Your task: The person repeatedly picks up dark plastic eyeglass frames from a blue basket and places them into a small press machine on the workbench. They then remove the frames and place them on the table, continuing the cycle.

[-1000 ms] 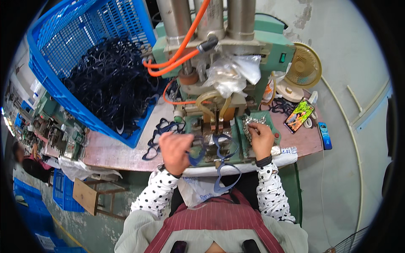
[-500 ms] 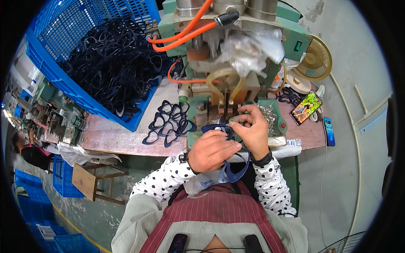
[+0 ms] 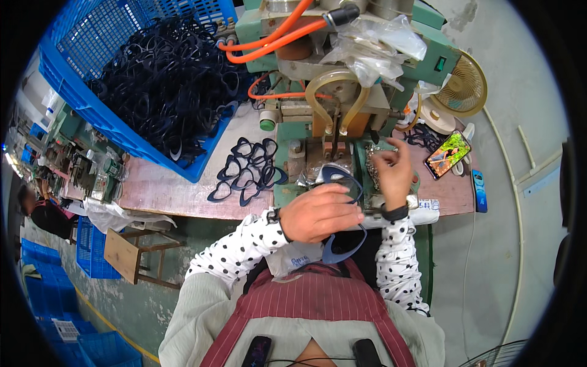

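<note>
**Q:** Left to right, what lies where?

**Me:** Far left, the blue plastic mesh crate (image 3: 92, 104), heaped with dark frames. Near its right corner, a small pile of dark blue heart-shaped plastic frames (image 3: 247, 171) on the worn pinkish bench top (image 3: 177, 189). Then my left hand (image 3: 321, 214), closed over a dark blue plastic frame (image 3: 342, 251); part of it hangs below my knuckles toward my chest, part shows above near the green press machine (image 3: 342, 92).

**Q:** And the right hand?

**Me:** My right hand (image 3: 394, 171) is raised just right of the frame, fingers loosely curled, thumb and forefinger nearly pinched; whether it holds anything small I cannot tell.

**Q:** Which hand is nearer the frame?

**Me:** The left, gripping it. The frame's long axis runs near-to-far, tilting right, with its far end just left of my right wrist.
</note>
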Demonstrator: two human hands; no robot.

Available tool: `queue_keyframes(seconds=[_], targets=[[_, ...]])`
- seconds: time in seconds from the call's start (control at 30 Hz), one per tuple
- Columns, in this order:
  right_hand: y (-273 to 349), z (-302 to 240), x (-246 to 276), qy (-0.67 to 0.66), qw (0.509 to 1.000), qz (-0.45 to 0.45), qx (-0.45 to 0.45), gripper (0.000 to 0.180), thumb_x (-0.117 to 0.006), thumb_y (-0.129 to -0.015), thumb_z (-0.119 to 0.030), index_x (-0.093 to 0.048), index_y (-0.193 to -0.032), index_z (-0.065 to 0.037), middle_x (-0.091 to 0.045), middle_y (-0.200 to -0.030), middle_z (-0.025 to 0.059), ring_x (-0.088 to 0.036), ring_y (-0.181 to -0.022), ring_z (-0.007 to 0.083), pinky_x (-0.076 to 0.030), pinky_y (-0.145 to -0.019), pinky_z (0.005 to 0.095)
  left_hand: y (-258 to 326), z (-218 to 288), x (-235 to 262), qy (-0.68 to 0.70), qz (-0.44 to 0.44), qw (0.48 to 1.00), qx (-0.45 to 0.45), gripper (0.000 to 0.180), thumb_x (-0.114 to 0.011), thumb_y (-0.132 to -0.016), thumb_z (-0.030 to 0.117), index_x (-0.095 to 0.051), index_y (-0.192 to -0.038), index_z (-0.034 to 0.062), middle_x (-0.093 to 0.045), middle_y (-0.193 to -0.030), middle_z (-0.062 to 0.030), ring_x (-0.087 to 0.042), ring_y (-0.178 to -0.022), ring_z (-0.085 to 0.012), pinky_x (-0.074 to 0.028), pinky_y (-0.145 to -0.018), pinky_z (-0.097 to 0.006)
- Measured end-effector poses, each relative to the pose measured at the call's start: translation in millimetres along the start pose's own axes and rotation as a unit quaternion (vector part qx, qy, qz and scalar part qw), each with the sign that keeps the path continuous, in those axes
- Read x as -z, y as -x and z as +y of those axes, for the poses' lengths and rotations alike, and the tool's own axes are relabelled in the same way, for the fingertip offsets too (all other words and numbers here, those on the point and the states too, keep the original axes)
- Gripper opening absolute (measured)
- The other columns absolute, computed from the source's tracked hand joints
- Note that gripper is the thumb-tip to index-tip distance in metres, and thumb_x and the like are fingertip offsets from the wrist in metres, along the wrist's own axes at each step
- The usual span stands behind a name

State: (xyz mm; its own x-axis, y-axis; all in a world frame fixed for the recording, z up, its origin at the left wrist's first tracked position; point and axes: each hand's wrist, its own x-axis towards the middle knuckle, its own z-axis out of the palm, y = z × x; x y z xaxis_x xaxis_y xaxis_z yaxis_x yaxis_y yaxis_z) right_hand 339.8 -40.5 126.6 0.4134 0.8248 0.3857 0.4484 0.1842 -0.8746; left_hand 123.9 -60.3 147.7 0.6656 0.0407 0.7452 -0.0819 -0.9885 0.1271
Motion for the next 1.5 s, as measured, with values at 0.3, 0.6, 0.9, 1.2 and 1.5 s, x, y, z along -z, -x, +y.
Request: queue_keyframes(seconds=[0.3, 0.6, 0.9, 1.2, 1.5], targets=[[12.0, 70.4, 39.3, 0.347, 0.915, -0.030, 0.202, 0.036, -0.076, -0.073, -0.019, -0.066, -0.105, -0.006, -0.067, -0.088, 0.0115, -0.062, -0.082, 0.0306, -0.049, -0.074, 0.0400, 6.3, -5.2, -3.4, 0.000, -0.001, 1.000, -0.004, 0.049, -0.060, -0.068, 0.000, -0.061, -0.118, -0.0029, -0.064, -0.115, -0.0129, -0.060, -0.092, -0.0276, -0.047, -0.092, -0.047], [10.8, 92.5, 28.0, 0.210, 0.973, 0.014, 0.094, 0.009, -0.067, -0.083, -0.014, -0.068, -0.089, -0.007, -0.066, -0.084, 0.0108, -0.063, -0.079, 0.0271, -0.048, -0.072, 0.0356, 15.8, 4.9, -6.4, -0.127, 0.050, 0.990, 0.031, 0.049, -0.069, -0.075, 0.018, -0.060, -0.122, 0.0096, -0.060, -0.124, -0.0067, -0.057, -0.108, -0.0252, -0.037, -0.102, -0.047], [15.1, 98.7, 26.3, 0.154, 0.987, 0.045, -0.010, 0.012, -0.068, -0.083, -0.015, -0.067, -0.091, -0.006, -0.066, -0.075, 0.0099, -0.063, -0.070, 0.0226, -0.049, -0.065, 0.0334, 116.0, -1.0, 24.8, -0.329, 0.086, 0.838, 0.427, 0.018, -0.068, -0.076, 0.008, -0.067, -0.094, 0.0085, -0.059, -0.091, -0.0061, -0.055, -0.082, -0.0278, -0.039, -0.073, -0.040], [14.2, 92.5, 27.1, 0.193, 0.979, 0.048, 0.054, 0.011, -0.072, -0.078, -0.012, -0.073, -0.088, -0.009, -0.069, -0.081, 0.0081, -0.061, -0.076, 0.0251, -0.048, -0.070, 0.0353, 152.6, -26.9, 19.7, -0.242, 0.096, 0.821, 0.508, 0.015, -0.061, -0.081, 0.005, -0.061, -0.096, 0.0046, -0.060, -0.088, -0.0164, -0.058, -0.080, -0.0360, -0.043, -0.069, -0.044], [10.7, 33.1, 1.1, 0.011, 0.999, -0.025, 0.039, 0.017, -0.066, -0.082, -0.002, -0.072, -0.097, 0.000, -0.068, -0.082, 0.0022, -0.056, -0.068, 0.0070, -0.044, -0.063, 0.0210, 33.9, 7.5, 30.6, -0.288, 0.145, 0.913, 0.248, 0.041, -0.063, -0.065, -0.002, -0.066, -0.104, 0.0085, -0.063, -0.089, -0.0027, -0.059, -0.087, -0.0229, -0.037, -0.094, -0.045]])
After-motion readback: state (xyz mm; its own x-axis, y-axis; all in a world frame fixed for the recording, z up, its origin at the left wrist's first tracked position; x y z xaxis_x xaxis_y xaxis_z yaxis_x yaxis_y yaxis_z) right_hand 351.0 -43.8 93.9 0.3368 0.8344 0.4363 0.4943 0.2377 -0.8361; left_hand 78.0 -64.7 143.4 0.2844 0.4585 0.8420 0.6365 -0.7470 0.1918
